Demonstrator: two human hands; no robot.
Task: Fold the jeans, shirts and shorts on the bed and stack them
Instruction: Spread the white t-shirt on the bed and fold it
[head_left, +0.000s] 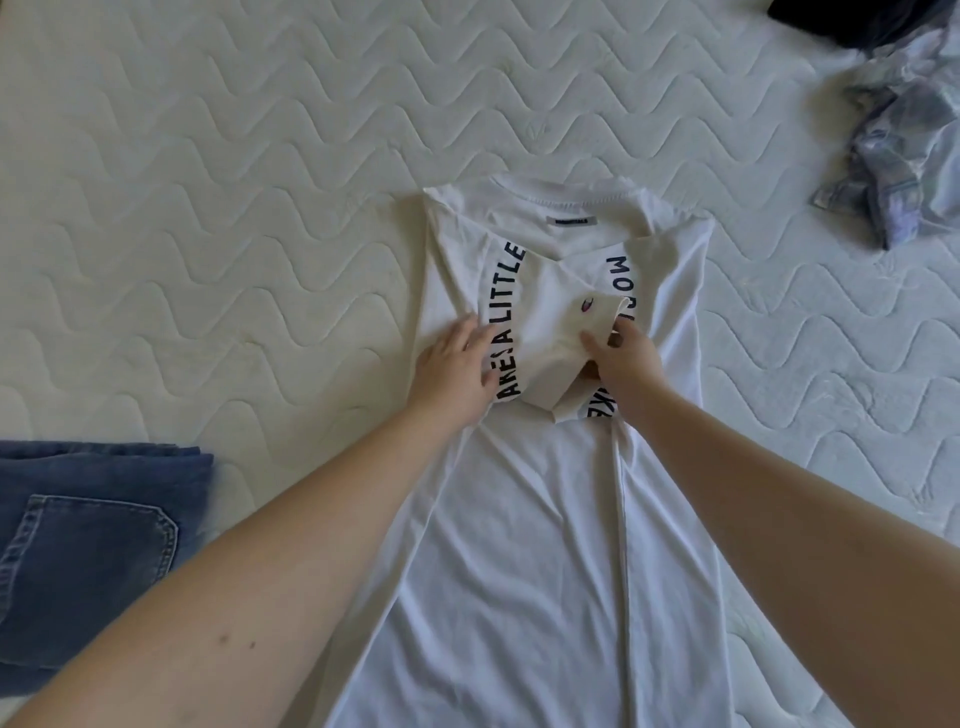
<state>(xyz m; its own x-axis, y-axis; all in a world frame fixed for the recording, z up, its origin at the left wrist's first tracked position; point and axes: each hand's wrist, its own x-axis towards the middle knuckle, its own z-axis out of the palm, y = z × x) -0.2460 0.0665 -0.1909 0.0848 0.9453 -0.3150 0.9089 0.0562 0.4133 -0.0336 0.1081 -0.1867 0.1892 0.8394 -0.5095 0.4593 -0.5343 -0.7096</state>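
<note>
The right hand (621, 358) pinches the folded sleeve (563, 343); the left hand (460, 364) presses flat, fingers straight, on the white shirt (545, 519) in the middle of the bed (208, 208). Light, limp cloth; best held at hems.

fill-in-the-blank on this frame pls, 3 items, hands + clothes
1. The right hand pinches a folded-in ____ of the white T-shirt.
2. The left hand rests flat on the shirt's black ____.
3. The folded jeans lie to the person's ____.

Missing words: sleeve; lettering; left
</note>
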